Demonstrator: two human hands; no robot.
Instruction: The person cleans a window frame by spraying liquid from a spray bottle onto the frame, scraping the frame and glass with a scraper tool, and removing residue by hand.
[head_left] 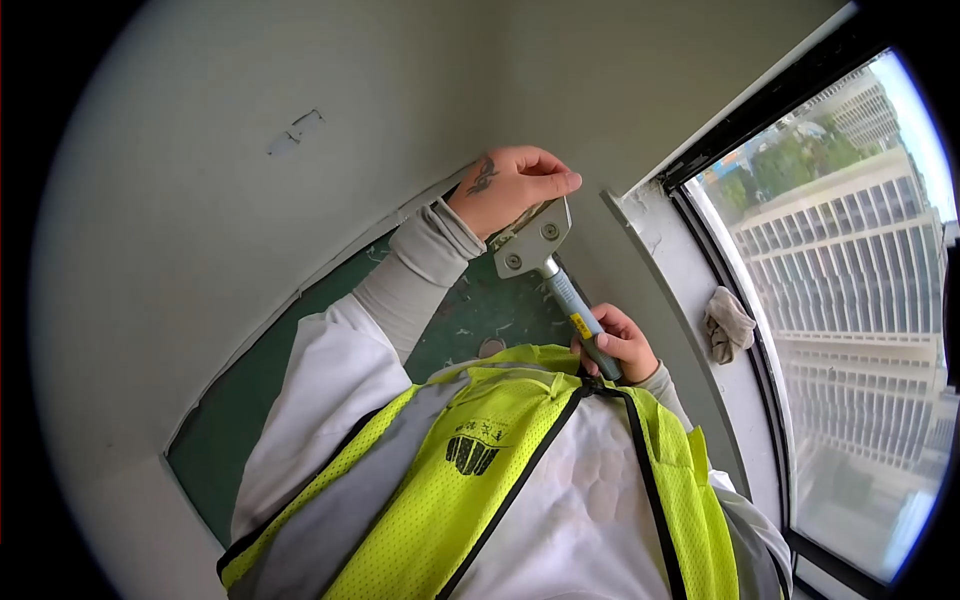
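Note:
My right hand (622,345) is wrapped around the grey handle of a scraper (533,242), which has a yellow label. Its wide metal head, fixed with two screws, points up and to the left, away from my chest. At the head's blade edge, my left hand (515,183) is closed, thumb pressed toward the fingers. The back of that hand faces me and covers part of the edge; what lies between the fingertips is hidden.
A window (840,290) with a black frame runs along the right, tall buildings outside. A crumpled greyish cloth or glove (729,325) lies on its sill. Pale walls (400,90) meet in a corner ahead. Below is a green floor (270,385) with scattered scraps.

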